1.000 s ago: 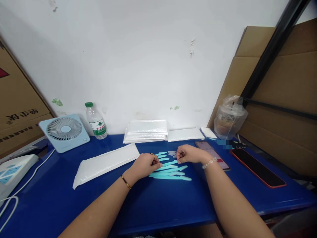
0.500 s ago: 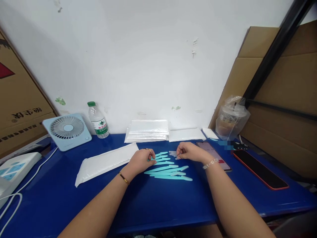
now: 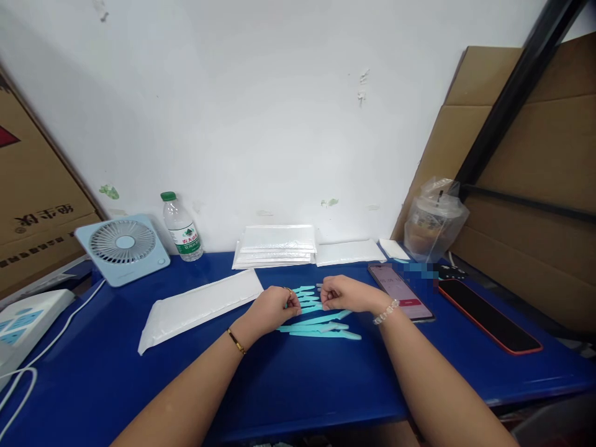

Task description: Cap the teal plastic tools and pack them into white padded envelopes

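Observation:
Turquoise eyebrow razors lie side by side in a loose row on the blue table. My left hand is closed at the left ends of the row, thumb and fingers pinching what looks like the handle of one razor. Facing it, my right hand is also closed, its fingertips bunched at the other end of that razor. Whatever sits in the right fingertips is hidden. A sliver of a small translucent piece shows just behind the right fingers.
A white padded mailer lies left of my hands; more mailers are stacked by the wall. A fan, water bottle and power strip stand left. Two phones and a bagged drink cup are right.
My right hand has moved left and slightly nearer me, away from the small translucent pieces. My left hand has shifted right, and one razor has left its place in the row.

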The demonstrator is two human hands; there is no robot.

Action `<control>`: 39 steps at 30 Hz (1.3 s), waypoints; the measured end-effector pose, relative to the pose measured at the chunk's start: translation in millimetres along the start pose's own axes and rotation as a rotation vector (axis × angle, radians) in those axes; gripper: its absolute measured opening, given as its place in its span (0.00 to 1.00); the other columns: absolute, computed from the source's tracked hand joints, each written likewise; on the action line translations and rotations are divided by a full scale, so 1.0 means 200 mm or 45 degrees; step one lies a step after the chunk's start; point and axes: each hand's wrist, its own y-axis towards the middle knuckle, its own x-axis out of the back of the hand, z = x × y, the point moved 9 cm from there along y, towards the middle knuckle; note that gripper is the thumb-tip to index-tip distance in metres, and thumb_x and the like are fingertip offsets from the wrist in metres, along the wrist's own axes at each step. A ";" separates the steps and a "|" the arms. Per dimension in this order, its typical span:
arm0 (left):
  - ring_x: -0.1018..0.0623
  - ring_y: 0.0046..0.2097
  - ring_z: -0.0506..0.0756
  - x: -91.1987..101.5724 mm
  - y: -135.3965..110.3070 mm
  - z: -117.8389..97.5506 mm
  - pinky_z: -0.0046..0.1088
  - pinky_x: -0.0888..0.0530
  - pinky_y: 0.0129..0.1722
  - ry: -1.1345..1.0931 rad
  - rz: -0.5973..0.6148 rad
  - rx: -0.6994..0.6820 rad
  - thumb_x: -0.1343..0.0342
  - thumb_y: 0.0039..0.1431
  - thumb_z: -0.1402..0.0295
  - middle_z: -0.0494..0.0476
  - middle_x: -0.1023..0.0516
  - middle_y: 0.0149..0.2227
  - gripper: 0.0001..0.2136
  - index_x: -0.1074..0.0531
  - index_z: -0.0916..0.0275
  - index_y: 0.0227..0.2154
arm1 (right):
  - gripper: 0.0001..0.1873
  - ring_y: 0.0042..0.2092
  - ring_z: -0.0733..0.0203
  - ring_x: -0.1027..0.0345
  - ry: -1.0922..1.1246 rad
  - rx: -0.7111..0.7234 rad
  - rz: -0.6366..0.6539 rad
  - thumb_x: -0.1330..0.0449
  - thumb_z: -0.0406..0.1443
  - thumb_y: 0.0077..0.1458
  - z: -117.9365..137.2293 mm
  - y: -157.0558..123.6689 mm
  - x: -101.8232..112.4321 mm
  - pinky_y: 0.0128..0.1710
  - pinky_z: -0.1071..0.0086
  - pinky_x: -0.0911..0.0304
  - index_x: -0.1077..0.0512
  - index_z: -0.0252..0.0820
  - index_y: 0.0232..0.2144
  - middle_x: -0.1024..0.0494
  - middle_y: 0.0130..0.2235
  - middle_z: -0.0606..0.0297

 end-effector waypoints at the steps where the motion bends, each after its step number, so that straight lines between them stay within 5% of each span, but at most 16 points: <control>1: 0.28 0.31 0.52 0.01 0.00 0.01 0.25 0.38 0.29 0.000 -0.009 0.007 0.48 0.54 0.62 0.51 0.23 0.29 0.09 0.26 0.60 0.27 | 0.08 0.30 0.65 0.36 -0.003 -0.017 -0.007 0.39 0.39 0.48 -0.01 -0.01 0.02 0.29 0.73 0.41 0.27 0.39 0.27 0.28 0.33 0.63; 8: 0.28 0.33 0.52 0.07 -0.01 0.08 0.25 0.38 0.30 0.060 -0.092 0.040 0.43 0.49 0.61 0.51 0.27 0.33 0.10 0.27 0.59 0.34 | 0.10 0.32 0.61 0.33 0.091 -0.282 -0.092 0.37 0.39 0.45 -0.13 -0.09 0.14 0.30 0.72 0.40 0.26 0.38 0.30 0.24 0.32 0.62; 15: 0.29 0.33 0.52 0.04 0.02 0.08 0.26 0.37 0.29 0.088 -0.090 0.044 0.47 0.52 0.64 0.52 0.28 0.31 0.06 0.27 0.59 0.28 | 0.12 0.27 0.62 0.34 0.025 -0.282 0.191 0.32 0.38 0.33 -0.15 -0.11 0.04 0.26 0.73 0.42 0.24 0.39 0.24 0.26 0.25 0.66; 20: 0.28 0.35 0.53 0.04 -0.01 0.01 0.27 0.35 0.33 0.002 -0.091 -0.023 0.52 0.55 0.66 0.54 0.26 0.34 0.09 0.27 0.60 0.32 | 0.10 0.27 0.63 0.34 0.067 -0.204 0.198 0.34 0.39 0.38 -0.12 -0.09 0.02 0.26 0.73 0.43 0.25 0.39 0.25 0.25 0.25 0.66; 25: 0.31 0.28 0.51 0.05 -0.05 -0.03 0.25 0.38 0.27 -0.072 -0.022 0.021 0.51 0.54 0.63 0.49 0.30 0.26 0.16 0.30 0.58 0.45 | 0.08 0.27 0.63 0.33 0.066 -0.165 0.171 0.36 0.38 0.40 -0.10 -0.08 0.03 0.26 0.73 0.43 0.25 0.38 0.25 0.24 0.26 0.66; 31: 0.34 0.26 0.50 0.04 -0.04 -0.04 0.25 0.40 0.26 -0.032 0.068 -0.046 0.53 0.57 0.57 0.51 0.30 0.24 0.16 0.26 0.61 0.28 | 0.09 0.28 0.63 0.33 0.084 -0.144 0.178 0.35 0.39 0.39 -0.10 -0.09 0.04 0.26 0.73 0.42 0.25 0.38 0.25 0.24 0.26 0.65; 34: 0.33 0.26 0.51 0.00 -0.06 -0.03 0.25 0.39 0.26 -0.113 0.211 -0.029 0.56 0.59 0.56 0.51 0.29 0.25 0.18 0.24 0.60 0.29 | 0.09 0.28 0.62 0.33 0.111 -0.178 0.196 0.35 0.38 0.38 -0.11 -0.09 0.03 0.27 0.73 0.41 0.25 0.38 0.24 0.24 0.27 0.65; 39: 0.34 0.26 0.50 0.05 -0.07 -0.01 0.24 0.39 0.27 -0.134 0.175 -0.055 0.60 0.61 0.54 0.51 0.29 0.25 0.22 0.27 0.62 0.25 | 0.07 0.28 0.63 0.33 0.048 -0.201 0.216 0.34 0.35 0.36 -0.10 -0.09 0.02 0.26 0.73 0.41 0.25 0.38 0.23 0.25 0.27 0.66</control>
